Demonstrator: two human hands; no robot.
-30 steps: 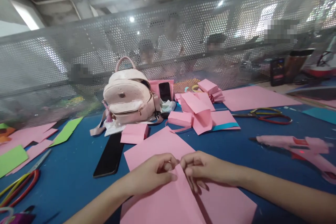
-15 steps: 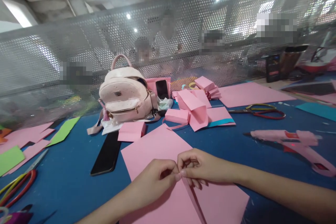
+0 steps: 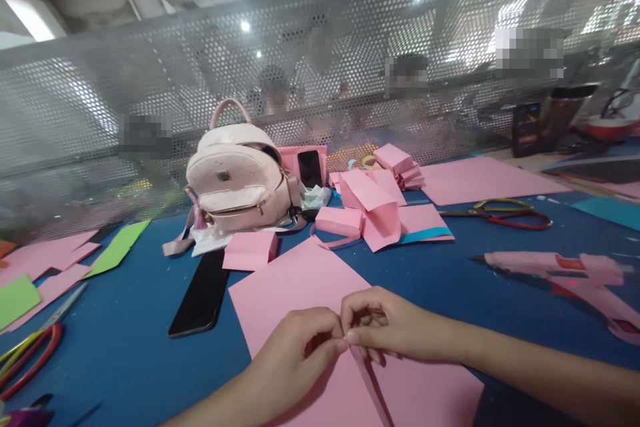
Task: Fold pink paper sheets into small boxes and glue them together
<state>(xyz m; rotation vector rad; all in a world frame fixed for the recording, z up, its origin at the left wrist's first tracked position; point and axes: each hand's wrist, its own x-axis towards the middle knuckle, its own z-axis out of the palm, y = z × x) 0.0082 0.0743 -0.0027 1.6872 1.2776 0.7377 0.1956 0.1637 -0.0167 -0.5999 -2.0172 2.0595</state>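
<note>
A sheet of pink paper (image 3: 300, 280) lies on the blue table below me, with a raised narrow fold running toward my body. My left hand (image 3: 300, 357) pinches the top end of that fold between thumb and forefinger. Right beside it, my right hand (image 3: 387, 327) pinches the same spot, its thumb tip almost touching the left one. The other fingers of my right hand curl beneath, over the paper. A black phone (image 3: 200, 293) lies left of the sheet, and a small folded pink paper box (image 3: 250, 251) sits at its far edge.
A pink glue gun (image 3: 565, 273) with a red light lies to the right, scissors (image 3: 495, 213) behind it. Other scissors (image 3: 40, 347) lie at left near green paper (image 3: 117, 247). Behind stand a pale pink backpack (image 3: 235, 180), folded pink pieces (image 3: 370, 207) and a perforated metal screen (image 3: 325, 80).
Both hands keep their pinch on the paper fold, sitting slightly lower in view. The camera view has shifted a little; the things on the table lie as before.
</note>
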